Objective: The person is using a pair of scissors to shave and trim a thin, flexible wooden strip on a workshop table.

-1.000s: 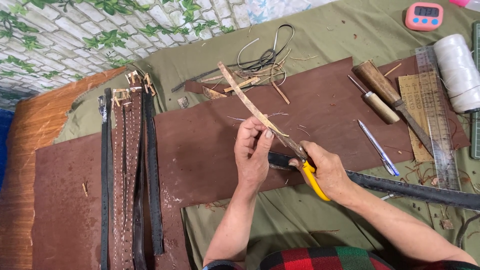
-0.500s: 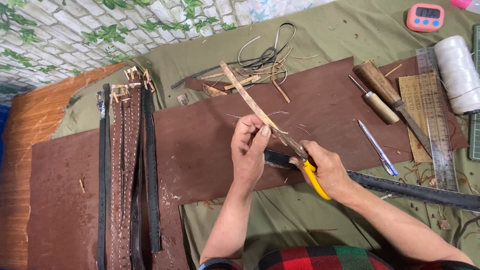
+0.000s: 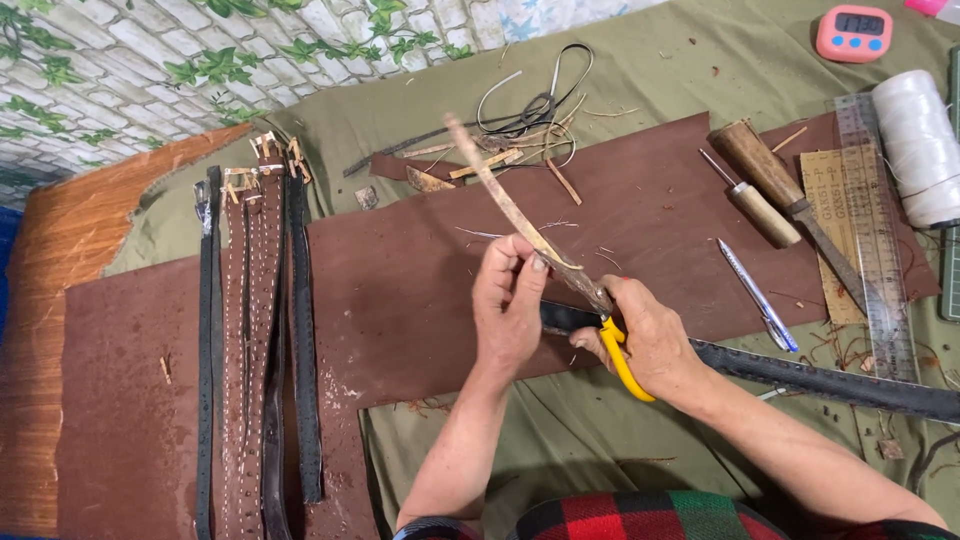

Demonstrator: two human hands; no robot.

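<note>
this looks like a small leather-craft workshop. a large brown leather sheet [image 3: 420,270] covers most of the surface, over an olive cloth [image 3: 700,80]. finished belts with buckles [image 3: 255,330] lie along its left edge. toward the right edge sit an awl [image 3: 750,205], a clear ruler [image 3: 875,230], a spool of white thread [image 3: 920,145] and a pink timer [image 3: 853,33]. leather scraps [image 3: 470,165] litter the far edge.
</note>
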